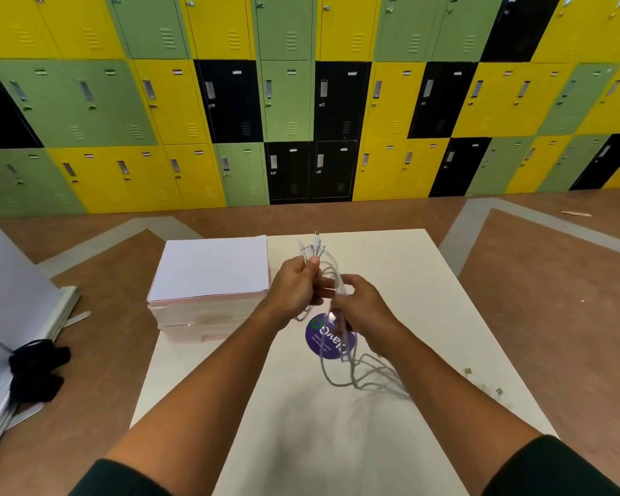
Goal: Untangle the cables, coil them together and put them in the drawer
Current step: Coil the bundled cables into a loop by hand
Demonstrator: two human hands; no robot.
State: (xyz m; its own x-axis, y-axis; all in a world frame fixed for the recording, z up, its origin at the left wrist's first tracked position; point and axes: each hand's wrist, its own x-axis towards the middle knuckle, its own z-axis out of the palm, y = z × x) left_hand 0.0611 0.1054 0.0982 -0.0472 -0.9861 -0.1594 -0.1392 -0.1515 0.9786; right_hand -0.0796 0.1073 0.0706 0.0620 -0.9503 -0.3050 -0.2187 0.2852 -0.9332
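Locker wall [301, 102]: yellow, green and black doors across the far side. Floor [552, 298]: brown, open on both sides of the worktop. Worktop [408, 281]: white, far and right edges in view, bare surface right of centre. White stack [212, 270]: far left corner, possibly a drawer unit; too blurred to tell. Cables [358, 374]: pale grey, held above the worktop, loose loops trailing down near a purple sticker [332, 340]. Left hand [294, 288]: grip closed round the bundle just below the plug ends. Right hand [366, 309]: grip curled round the strands lower down.
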